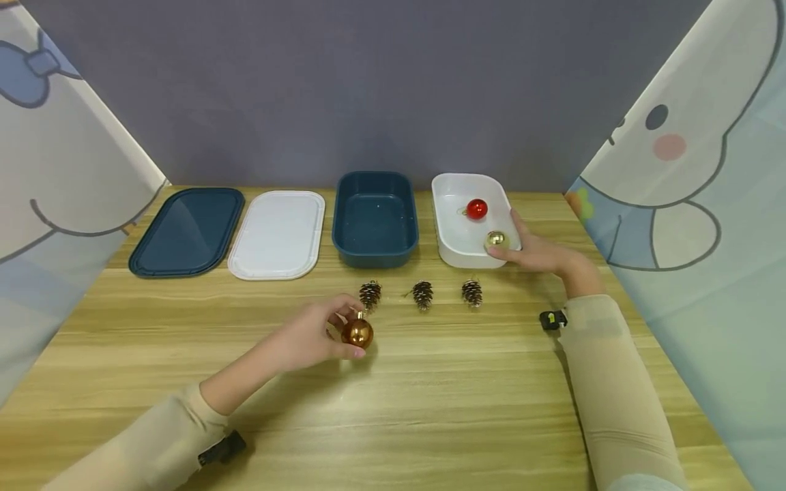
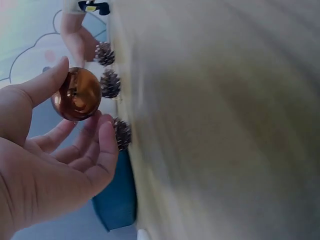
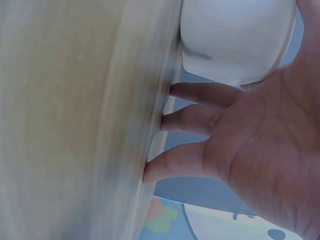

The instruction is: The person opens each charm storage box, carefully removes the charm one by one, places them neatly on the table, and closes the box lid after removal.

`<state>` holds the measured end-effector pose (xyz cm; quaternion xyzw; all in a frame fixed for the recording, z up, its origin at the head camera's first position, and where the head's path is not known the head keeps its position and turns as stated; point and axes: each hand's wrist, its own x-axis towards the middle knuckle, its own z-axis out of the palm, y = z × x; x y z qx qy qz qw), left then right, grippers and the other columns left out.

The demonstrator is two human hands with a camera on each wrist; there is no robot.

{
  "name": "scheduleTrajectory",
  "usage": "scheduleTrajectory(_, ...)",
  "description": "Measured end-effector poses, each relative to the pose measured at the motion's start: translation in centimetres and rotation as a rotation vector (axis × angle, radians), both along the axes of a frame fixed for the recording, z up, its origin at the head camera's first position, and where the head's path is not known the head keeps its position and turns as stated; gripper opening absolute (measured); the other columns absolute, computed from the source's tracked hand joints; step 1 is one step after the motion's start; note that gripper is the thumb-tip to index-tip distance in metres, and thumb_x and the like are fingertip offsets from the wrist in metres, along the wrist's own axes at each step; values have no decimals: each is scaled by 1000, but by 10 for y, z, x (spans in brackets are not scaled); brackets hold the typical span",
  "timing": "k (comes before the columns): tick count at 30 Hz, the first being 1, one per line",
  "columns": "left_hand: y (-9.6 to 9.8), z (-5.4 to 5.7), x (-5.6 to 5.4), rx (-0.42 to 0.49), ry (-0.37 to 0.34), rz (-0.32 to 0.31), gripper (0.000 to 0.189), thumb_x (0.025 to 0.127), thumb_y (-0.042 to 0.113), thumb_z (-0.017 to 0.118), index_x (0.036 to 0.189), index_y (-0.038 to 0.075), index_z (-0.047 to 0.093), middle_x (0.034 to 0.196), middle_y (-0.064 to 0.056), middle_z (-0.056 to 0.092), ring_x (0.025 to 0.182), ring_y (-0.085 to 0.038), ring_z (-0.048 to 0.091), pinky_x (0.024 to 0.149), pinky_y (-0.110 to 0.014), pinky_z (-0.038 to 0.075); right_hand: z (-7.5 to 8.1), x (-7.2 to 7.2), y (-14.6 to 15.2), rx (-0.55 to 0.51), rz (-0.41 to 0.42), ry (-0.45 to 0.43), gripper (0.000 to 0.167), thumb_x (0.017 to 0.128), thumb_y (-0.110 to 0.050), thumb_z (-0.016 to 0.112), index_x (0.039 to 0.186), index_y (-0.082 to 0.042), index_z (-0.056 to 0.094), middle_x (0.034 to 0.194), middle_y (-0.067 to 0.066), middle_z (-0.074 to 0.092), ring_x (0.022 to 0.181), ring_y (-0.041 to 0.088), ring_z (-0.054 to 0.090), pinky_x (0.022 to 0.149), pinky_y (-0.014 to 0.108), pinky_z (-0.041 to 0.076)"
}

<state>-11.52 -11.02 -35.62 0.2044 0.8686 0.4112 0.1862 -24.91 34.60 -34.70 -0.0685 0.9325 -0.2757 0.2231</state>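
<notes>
My left hand [image 1: 316,334] pinches a shiny copper-brown bauble [image 1: 357,333] between thumb and fingertips, close over the table in front of the pine cones. In the left wrist view the bauble [image 2: 77,95] sits at the thumb tip, its cap mostly hidden. At the right wall of the white box [image 1: 469,253], my right hand [image 1: 540,256] grips the side, thumb over the rim and fingers outside. Inside that box lie a red bauble [image 1: 476,209] and a gold bauble [image 1: 497,239], the gold one right beside the thumb. The right wrist view shows three fingers reaching down to the table.
Three pine cones, left [image 1: 370,294], middle [image 1: 422,295] and right [image 1: 471,292], lie in a row before the boxes. A dark blue box [image 1: 376,259] stands left of the white one. Further left lie a dark blue lid [image 1: 187,232] and a white lid [image 1: 276,235].
</notes>
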Motion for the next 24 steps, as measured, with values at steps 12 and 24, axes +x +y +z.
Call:
scheduleTrajectory(12, 3, -13, 4, -58, -25, -89, 66, 83, 25, 94, 138, 8, 63, 108, -4, 71, 86, -12, 64, 74, -27, 55, -1, -2, 1, 3, -5, -5, 121, 101, -70, 56, 163, -22, -36, 176, 31, -6, 162, 55, 12, 128, 73, 19)
scheduleTrajectory(24, 6, -13, 1, -88, -37, -84, 71, 82, 33, 94, 140, 9, 63, 110, -4, 71, 87, -13, 63, 77, -31, 55, -1, -3, 1, -11, -5, -5, 121, 101, -69, 57, 163, -23, -36, 177, 28, -9, 163, 54, 10, 128, 72, 17)
